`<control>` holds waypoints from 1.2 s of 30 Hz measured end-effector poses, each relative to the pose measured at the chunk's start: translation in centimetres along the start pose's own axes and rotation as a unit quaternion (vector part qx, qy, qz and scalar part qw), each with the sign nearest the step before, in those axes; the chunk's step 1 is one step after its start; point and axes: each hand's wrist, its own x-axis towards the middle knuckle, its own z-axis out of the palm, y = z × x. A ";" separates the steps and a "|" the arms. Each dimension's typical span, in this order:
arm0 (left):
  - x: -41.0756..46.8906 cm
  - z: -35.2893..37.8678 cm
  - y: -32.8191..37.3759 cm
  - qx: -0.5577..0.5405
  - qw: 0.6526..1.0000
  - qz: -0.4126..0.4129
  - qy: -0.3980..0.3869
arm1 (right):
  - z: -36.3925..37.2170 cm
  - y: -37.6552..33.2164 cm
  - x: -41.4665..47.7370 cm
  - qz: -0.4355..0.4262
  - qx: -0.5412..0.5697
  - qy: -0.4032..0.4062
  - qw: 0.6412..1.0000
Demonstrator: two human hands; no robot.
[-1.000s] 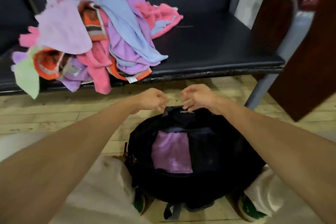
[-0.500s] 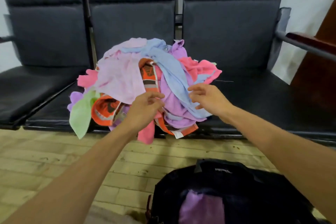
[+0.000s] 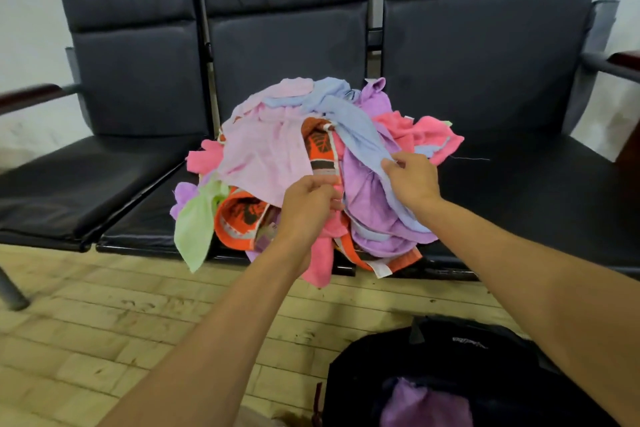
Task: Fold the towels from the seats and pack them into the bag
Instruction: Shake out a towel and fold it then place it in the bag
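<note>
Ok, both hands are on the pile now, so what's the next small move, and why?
Probably lift the purple towel free of the pile: the right hand and left hand already pinch its upper edge, the blue towel drapes over it, and the bag sits open below.

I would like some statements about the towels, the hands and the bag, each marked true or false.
1. The right hand pinches the light blue towel. True.
2. The black bag stands on a seat. False: it is on the wooden floor.
3. A purple towel lies in the bag. True.
4. The left hand hangs idle beside the towel pile. False: it grips cloth in the pile.
5. The pile lies on the floor. False: it is on the black seats.
</note>
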 end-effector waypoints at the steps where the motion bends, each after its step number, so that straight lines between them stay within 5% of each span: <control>1: 0.0 0.5 0.1 -0.005 1.000 0.001 -0.005 | -0.9 -0.3 0.0 0.001 0.017 0.017 1.000; 7: -0.7 4.9 1.1 -0.054 0.997 -0.009 -0.060 | -8.0 -0.7 0.6 0.112 0.216 0.077 0.967; 12: -2.1 10.8 1.6 -0.132 0.980 -0.073 -0.133 | -15.0 1.5 -2.0 0.217 0.518 -0.021 0.827; 15: -3.0 14.0 0.7 -0.168 0.964 -0.111 -0.174 | -16.6 3.5 -4.4 0.187 0.508 -0.008 0.841; 17: -3.4 15.7 0.0 -0.183 0.956 -0.130 -0.190 | -19.3 4.8 -4.9 0.246 0.654 0.024 0.715; 18: -3.6 16.5 -0.4 -0.182 0.955 -0.137 -0.191 | -19.4 5.7 -5.6 0.230 0.636 0.092 0.731; 20: -3.7 17.7 -1.2 -0.174 0.955 -0.153 -0.186 | -19.0 6.9 -7.8 0.206 0.521 0.052 0.827; 21: -3.8 18.1 -1.5 -0.175 0.954 -0.163 -0.182 | -20.3 7.0 -8.3 0.233 0.484 0.007 0.843; 24: -4.0 19.2 -1.9 -0.182 0.947 -0.187 -0.186 | -23.2 8.9 -9.9 0.293 0.462 -0.108 0.830; 30: -5.5 20.3 -2.6 -0.167 0.945 -0.243 -0.143 | -24.2 10.2 -11.8 0.263 0.351 -0.263 0.859; 36: -7.5 19.6 -2.3 -0.179 0.923 -0.210 -0.267 | -23.1 11.8 -12.8 0.260 0.193 -0.236 0.916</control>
